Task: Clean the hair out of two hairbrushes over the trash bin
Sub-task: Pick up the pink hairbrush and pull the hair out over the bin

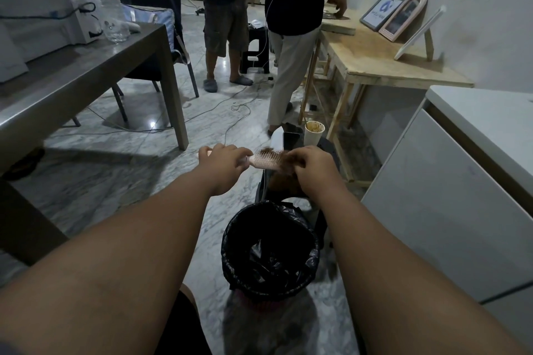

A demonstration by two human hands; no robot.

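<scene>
Gripping the pink brush [264, 160] by its handle, the left hand [223, 166] has its fingers curled tight around it, and the bristled head sticks out to the right of those fingers. The right hand [313, 167] meets the head's far end, its fingertips pinched together on a tuft of brown hair [285, 156] caught in the bristles. More hair sits on the bristles between the two hands. Below the fingers and nearer the person stands the bin [230, 251], lined with a black bag [268, 259]. Just beyond the right fingers, a cup [314, 132] and a phone [292, 140] rest on a dark stool [331, 153].
</scene>
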